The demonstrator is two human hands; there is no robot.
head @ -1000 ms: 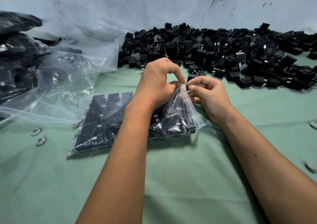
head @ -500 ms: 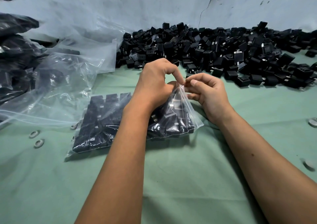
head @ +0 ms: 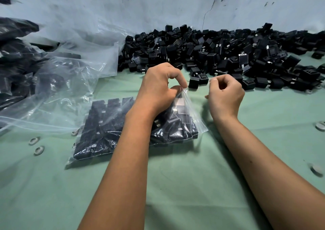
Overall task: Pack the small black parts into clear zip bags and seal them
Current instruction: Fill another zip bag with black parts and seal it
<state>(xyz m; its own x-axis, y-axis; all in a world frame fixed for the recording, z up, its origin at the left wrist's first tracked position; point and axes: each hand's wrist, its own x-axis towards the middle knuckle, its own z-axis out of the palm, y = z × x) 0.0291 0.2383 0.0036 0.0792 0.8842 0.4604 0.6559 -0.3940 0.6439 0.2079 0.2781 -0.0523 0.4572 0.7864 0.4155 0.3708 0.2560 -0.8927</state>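
Note:
A clear zip bag packed with rows of small black parts lies on the green cloth in the middle. My left hand pinches the bag's raised right end between thumb and forefinger. My right hand hovers just right of the bag with its fingers curled, holding nothing, a short gap from the plastic. A big heap of loose black parts runs along the wall behind both hands.
Empty clear bags lie crumpled at the left, with filled dark bags beyond them. Small metal rings sit on the green cloth at the left and right edges. A cracked grey wall stands behind.
My right hand has let go of the bag's top and moved away to the right. My left hand keeps its pinch on the bag's end.

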